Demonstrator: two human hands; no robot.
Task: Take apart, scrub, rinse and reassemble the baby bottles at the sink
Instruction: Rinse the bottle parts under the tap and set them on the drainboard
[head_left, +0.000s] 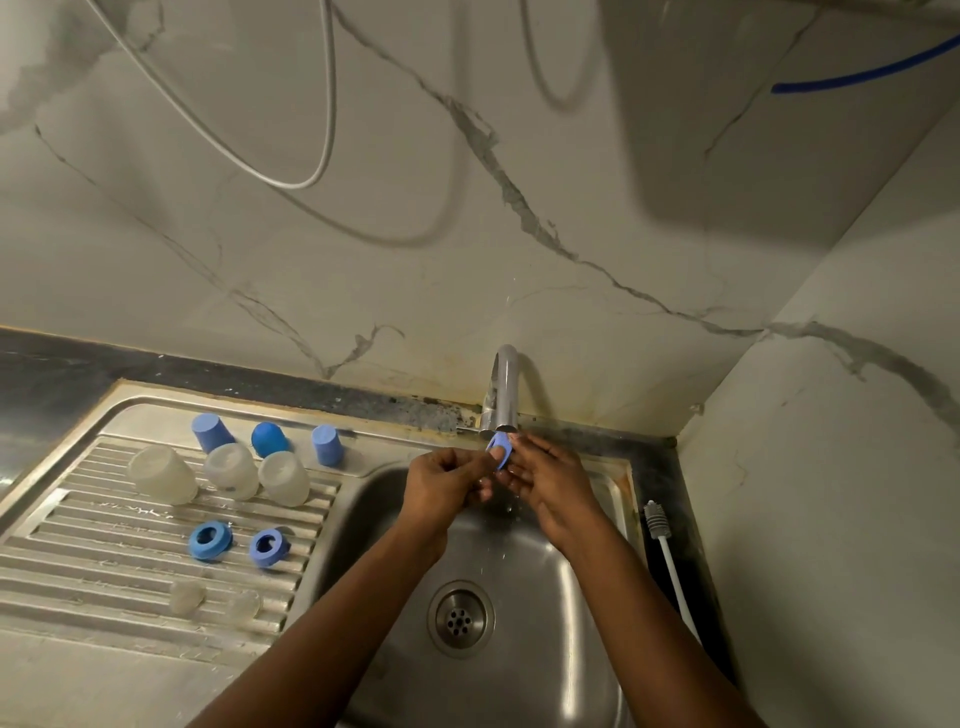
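Bottles (231, 470) stand upside down on the draining board (104, 571) beside blue caps (326, 444), two rings (210, 540) and two teats (186, 596). Another blue ring (497, 451) is just under the tap (501, 395), over the sink (545, 597). The left hand (447, 480) pinches it; the right hand (545, 478) lies against its far side, and I cannot tell whether it grips. To rinse well, turn the ring so water runs through its threads, pinching firmly, as it is likely slippery.

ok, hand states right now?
left hand: pinching the blue ring under the tap.
right hand: open, fingers straight against the ring.
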